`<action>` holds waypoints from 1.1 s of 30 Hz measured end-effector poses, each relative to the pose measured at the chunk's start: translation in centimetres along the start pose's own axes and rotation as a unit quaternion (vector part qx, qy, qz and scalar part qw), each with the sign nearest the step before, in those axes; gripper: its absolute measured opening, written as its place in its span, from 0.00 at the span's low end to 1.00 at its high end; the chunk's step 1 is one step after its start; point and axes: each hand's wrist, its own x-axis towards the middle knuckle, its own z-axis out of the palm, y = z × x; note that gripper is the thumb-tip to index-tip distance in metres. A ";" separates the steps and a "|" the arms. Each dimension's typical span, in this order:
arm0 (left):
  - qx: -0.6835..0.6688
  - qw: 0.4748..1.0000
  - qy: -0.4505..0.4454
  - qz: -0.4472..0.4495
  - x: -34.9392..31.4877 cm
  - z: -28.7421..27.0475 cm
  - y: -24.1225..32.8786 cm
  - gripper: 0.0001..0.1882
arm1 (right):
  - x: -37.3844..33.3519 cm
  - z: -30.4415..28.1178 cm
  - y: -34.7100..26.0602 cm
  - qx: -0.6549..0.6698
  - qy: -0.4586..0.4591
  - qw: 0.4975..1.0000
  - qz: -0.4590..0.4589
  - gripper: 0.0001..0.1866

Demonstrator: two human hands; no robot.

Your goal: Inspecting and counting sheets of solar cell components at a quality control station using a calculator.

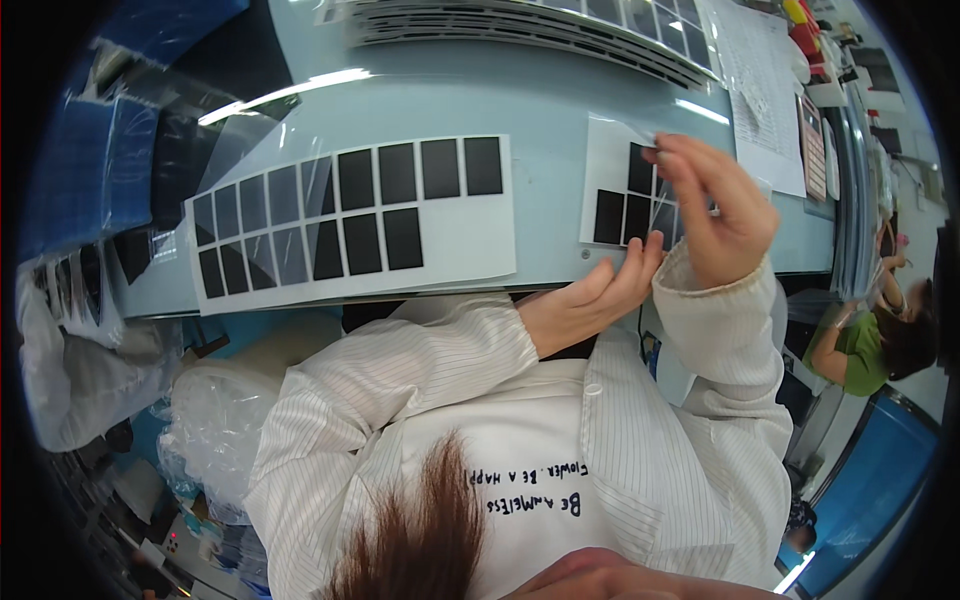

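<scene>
On the pale blue table lies a long white sheet (465, 235) with two rows of black rectangles, some of its lower right spaces bare white. Clear film (270, 150) covers its left part. To the right, a smaller white sheet (608, 155) carries several black rectangles (622, 216), with a glossy clear layer showing over part of it. Above this sheet, my right hand (728, 215) pinches thumb and forefinger together at its upper edge; what sits between them is too small to make out. Fingers stretched, my left hand (595, 305) reaches the sheet's near edge with its fingertips.
A thick stack of similar sheets (530, 40) stands at the far side. Papers (765, 120) and a pink calculator (812, 150) lie right. Blue plastic-wrapped blocks (90, 170) are at left, plastic bags (215, 430) below. A person in green (862, 345) sits further right.
</scene>
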 end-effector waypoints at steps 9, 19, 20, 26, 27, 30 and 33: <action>-0.001 1.000 0.030 0.000 -0.2 0.6 0.6 0.19 | 0.0 0.8 0.1 -0.171 -0.057 0.963 -0.203 0.10; 0.021 0.998 0.056 -0.031 0.0 1.5 2.2 0.21 | -0.4 0.7 0.7 -0.162 -0.059 0.967 -0.187 0.12; 0.020 0.998 0.054 -0.030 0.0 1.4 2.1 0.21 | -0.4 0.7 0.7 -0.160 -0.059 0.968 -0.185 0.12; 0.023 0.998 0.048 -0.026 0.0 1.5 2.2 0.24 | -0.3 0.7 0.5 -0.201 -0.049 0.957 -0.202 0.11; 0.016 0.998 0.048 -0.025 0.0 1.4 2.1 0.24 | -0.3 0.7 0.4 -0.217 -0.048 0.953 -0.206 0.11; 0.013 0.998 0.051 -0.029 0.1 1.5 2.2 0.24 | -0.3 0.8 0.4 -0.230 -0.049 0.950 -0.207 0.11; 0.019 0.998 0.050 -0.023 0.0 1.3 1.7 0.24 | -0.2 0.7 0.3 -0.225 -0.050 0.952 -0.202 0.11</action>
